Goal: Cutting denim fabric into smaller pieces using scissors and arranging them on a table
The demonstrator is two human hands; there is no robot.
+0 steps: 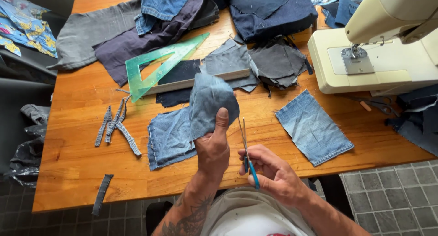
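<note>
Denim scrap (211,101), pale blue, is held up above the desk (82,149) in the left hand (213,147), thumb pressed on its front, fingers closed behind it. Right hand (269,172) grips blue-handled scissors (246,149), fingers curled through the handles; blades point up, just beside the scrap's right edge, slightly parted.

Under the hands, a larger denim piece (169,138) lies flat on the wooden desk. To the right, well apart, a rectangular denim patch (314,126). Left of centre: a few cut denim strips (116,124), w/ one more strip (101,195) hanging over the near desk edge. Behind the scrap: green see-through set square (159,69) resting on a wooden ruler (200,81), dark and grey fabric pieces (273,60) around them. Back of desk: heaped jeans and cloth (155,26). Far right: cream sewing machine (383,53), w/ another pair of scissors (376,103) in front of it.
</note>
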